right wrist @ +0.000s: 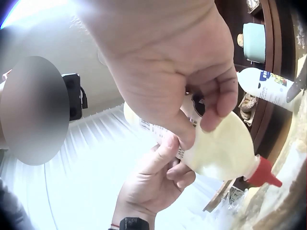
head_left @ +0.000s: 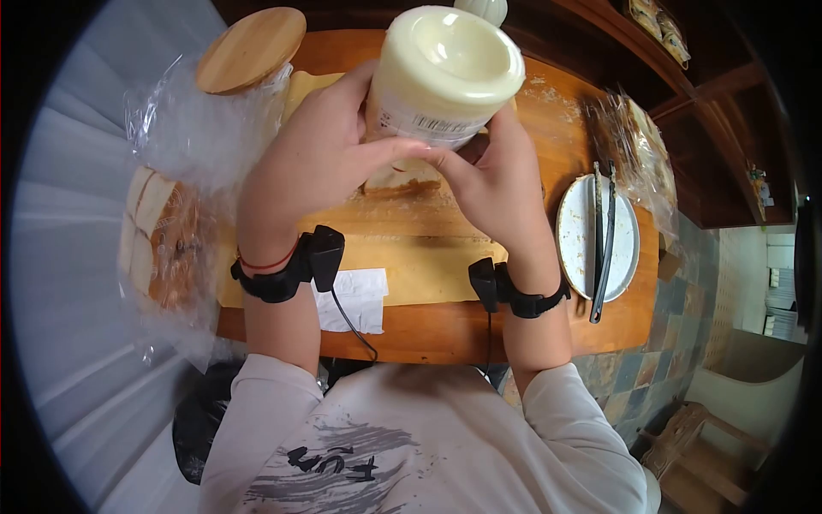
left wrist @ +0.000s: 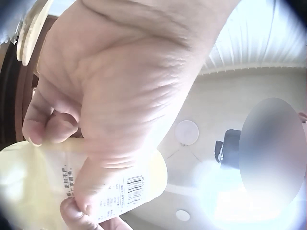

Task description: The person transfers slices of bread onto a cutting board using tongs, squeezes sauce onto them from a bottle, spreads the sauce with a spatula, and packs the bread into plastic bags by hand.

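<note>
Both hands grip a cream-coloured squeeze bottle (head_left: 449, 73), turned bottom-up over the table. My left hand (head_left: 312, 154) wraps its left side and my right hand (head_left: 505, 176) its right side, with the thumbs meeting across the printed label (left wrist: 125, 194). In the right wrist view, the red pointed nozzle (right wrist: 263, 173) aims down toward a pale surface. Beneath the bottle in the head view lies a piece of bread (head_left: 402, 182) with a brown crust, partly hidden by the hands and bottle.
On the right, a white plate (head_left: 576, 231) carries black tongs (head_left: 606, 248); plastic-wrapped bread (head_left: 646, 158) lies behind it. Bagged bread (head_left: 150, 227) and a round wooden lid (head_left: 251, 50) are on the left. A white paper slip (head_left: 360, 300) lies near the front edge.
</note>
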